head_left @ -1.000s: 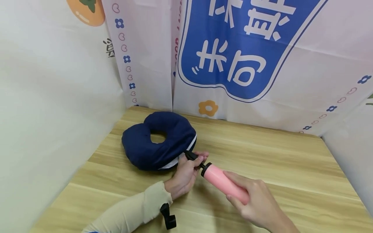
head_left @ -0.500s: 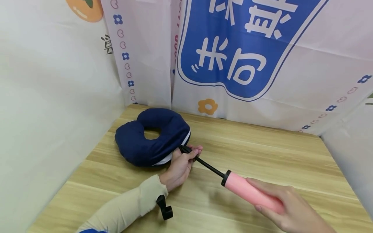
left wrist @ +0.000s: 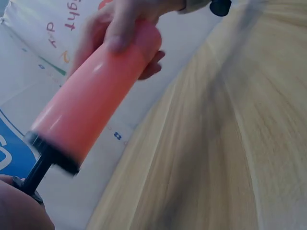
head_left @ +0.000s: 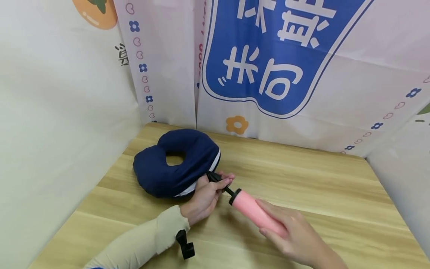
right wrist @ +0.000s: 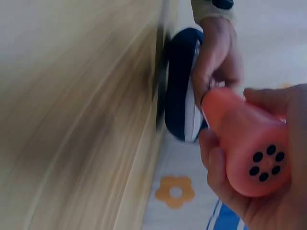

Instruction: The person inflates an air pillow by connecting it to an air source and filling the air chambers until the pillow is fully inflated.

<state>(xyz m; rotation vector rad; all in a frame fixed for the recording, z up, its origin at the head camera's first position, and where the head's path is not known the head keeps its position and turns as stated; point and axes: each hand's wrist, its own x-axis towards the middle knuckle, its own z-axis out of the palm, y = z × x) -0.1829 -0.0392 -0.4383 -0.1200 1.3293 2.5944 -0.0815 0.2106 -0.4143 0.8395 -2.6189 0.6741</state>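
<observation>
A navy U-shaped neck pillow [head_left: 198, 149] with a white strip along its edge lies at the left of the table. At its near right edge my left hand [head_left: 203, 198] pinches the black handle end [head_left: 214, 176] of a hand pump, and the joint with the pillow is hidden by the fingers. My right hand [head_left: 295, 233] grips the pump's pink barrel [head_left: 256, 213], its fingers wrapped round the rear part. Only a short length of black rod shows between barrel and left hand. In the right wrist view the barrel's end [right wrist: 261, 167] shows several dark holes.
The wood-grain table [head_left: 319, 183] meets a printed cloth backdrop [head_left: 302, 127] behind the pillow. A pale wall [head_left: 67, 112] borders it on the left. On the left sleeve sits a black wrist mount [head_left: 186, 246].
My right hand first drew the pink barrel back, baring the long black rod, then pushed it in toward the left hand again. The left hand keeps its hold at the pillow's edge.
</observation>
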